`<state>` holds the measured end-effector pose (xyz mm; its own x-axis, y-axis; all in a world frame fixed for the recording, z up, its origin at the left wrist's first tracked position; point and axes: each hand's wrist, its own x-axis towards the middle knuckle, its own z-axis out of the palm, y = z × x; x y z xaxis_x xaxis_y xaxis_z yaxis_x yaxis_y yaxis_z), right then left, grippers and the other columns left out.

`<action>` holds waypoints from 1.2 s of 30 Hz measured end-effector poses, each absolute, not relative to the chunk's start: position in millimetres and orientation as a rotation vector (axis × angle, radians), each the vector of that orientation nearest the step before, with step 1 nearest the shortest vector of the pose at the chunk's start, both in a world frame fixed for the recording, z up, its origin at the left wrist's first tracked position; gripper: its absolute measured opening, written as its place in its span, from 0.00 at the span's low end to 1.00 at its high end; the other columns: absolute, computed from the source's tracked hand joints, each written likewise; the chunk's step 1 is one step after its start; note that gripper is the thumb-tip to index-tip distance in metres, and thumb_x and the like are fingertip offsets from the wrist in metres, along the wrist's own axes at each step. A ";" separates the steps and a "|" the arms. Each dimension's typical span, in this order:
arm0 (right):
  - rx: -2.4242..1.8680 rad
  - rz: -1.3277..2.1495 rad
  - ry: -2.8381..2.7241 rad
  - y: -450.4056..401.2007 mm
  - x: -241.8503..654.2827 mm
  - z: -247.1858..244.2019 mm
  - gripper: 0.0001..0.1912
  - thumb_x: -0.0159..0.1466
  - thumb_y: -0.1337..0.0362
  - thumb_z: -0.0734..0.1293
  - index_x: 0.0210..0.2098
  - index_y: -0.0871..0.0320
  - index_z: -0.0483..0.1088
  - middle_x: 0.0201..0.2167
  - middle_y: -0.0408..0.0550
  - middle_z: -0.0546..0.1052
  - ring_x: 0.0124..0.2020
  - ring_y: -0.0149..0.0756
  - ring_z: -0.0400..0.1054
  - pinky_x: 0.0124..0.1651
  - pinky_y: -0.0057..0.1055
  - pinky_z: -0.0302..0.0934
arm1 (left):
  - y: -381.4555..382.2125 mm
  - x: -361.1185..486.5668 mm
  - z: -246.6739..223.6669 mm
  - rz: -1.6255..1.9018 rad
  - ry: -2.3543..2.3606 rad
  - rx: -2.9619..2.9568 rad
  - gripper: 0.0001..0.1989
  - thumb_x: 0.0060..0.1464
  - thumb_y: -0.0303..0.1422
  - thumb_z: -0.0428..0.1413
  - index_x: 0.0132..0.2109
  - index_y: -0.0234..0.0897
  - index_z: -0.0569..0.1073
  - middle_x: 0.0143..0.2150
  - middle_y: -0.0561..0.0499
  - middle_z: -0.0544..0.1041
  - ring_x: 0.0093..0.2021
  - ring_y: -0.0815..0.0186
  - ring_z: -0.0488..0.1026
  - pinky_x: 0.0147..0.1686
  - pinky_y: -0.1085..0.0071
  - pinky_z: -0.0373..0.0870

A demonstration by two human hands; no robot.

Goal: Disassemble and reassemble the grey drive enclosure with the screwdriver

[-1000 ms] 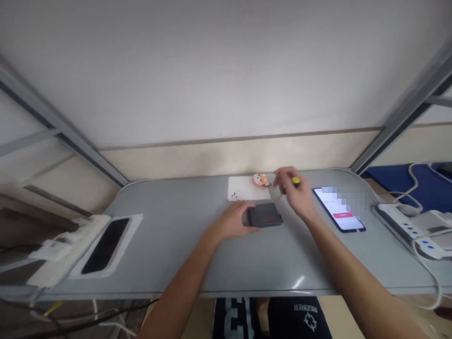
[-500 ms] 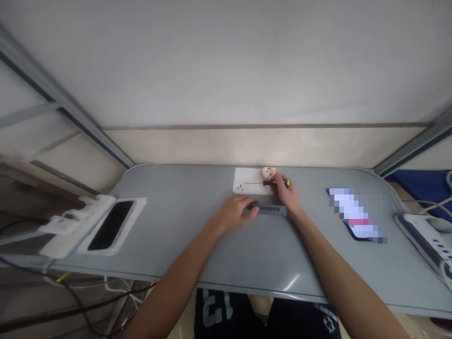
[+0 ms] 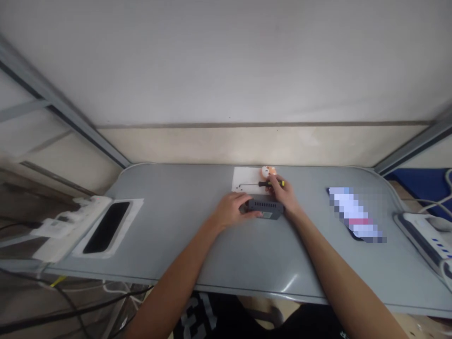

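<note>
My left hand [image 3: 230,210] grips the left end of a dark grey vented box [image 3: 265,205], with fingers on its far side and thumb on its near side. The box is tilted, showing a row of slots and a small label. In my right hand [image 3: 284,194] is a screwdriver [image 3: 263,184] with a black and yellow handle, its thin shaft pointing left over a white sheet [image 3: 243,173]. Several tiny dark screws [image 3: 237,189] lie on the sheet near the tip. An orange and white figurine [image 3: 267,172] sits just beyond the right hand.
A phone with a dark screen [image 3: 106,228] lies on white paper at the left, beside a white power strip [image 3: 76,226]. Another phone, its lit screen blurred [image 3: 353,214], lies at the right. A second power strip [image 3: 425,240] stands at the right edge. A wall rises behind the table.
The left hand has tilted the vented box, so its labelled face now shows. My right hand and the screwdriver have shifted slightly left, bringing the tip close to the screws.
</note>
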<state>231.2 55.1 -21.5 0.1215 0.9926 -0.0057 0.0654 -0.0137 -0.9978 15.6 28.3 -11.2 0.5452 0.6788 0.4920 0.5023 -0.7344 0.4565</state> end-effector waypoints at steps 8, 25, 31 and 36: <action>-1.187 1.118 -0.852 54.0 234.8 -14.9 0.22 0.63 0.41 0.67 0.35 0.54 0.73 0.21 0.40 0.71 0.21 0.29 0.61 0.24 0.28 0.53 | 30.8 15.2 -16.9 1.048 1.053 2.470 0.23 0.57 0.54 0.62 0.33 0.37 0.74 0.27 0.53 0.72 0.28 0.67 0.69 0.32 0.70 0.68; -0.928 1.238 -0.789 42.1 239.1 5.4 0.15 0.57 0.55 0.68 0.20 0.57 0.66 0.21 0.42 0.64 0.20 0.27 0.54 0.22 0.29 0.46 | 21.8 1.2 3.1 1.374 0.843 2.361 0.11 0.62 0.27 0.47 0.46 0.38 0.74 0.42 0.44 0.75 0.42 0.60 0.74 0.42 0.62 0.74; -0.955 1.257 -0.794 41.5 238.8 3.9 0.14 0.56 0.56 0.67 0.20 0.56 0.66 0.19 0.40 0.63 0.19 0.27 0.52 0.22 0.30 0.46 | 21.3 4.7 2.5 1.411 0.837 2.388 0.10 0.60 0.26 0.49 0.44 0.38 0.73 0.40 0.45 0.74 0.40 0.61 0.73 0.41 0.63 0.73; -0.982 1.237 -0.804 41.3 238.4 2.2 0.16 0.58 0.53 0.67 0.20 0.55 0.65 0.19 0.40 0.62 0.18 0.27 0.52 0.22 0.30 0.46 | 19.2 9.7 2.4 1.355 0.852 2.405 0.09 0.57 0.25 0.51 0.42 0.39 0.73 0.39 0.46 0.74 0.39 0.62 0.73 0.40 0.64 0.73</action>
<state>238.4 41.3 2.2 0.1678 0.9856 -0.0197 -0.3819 0.0465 -0.9230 9.7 19.2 2.4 0.3960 0.6005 0.6947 0.3656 -0.7971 0.4807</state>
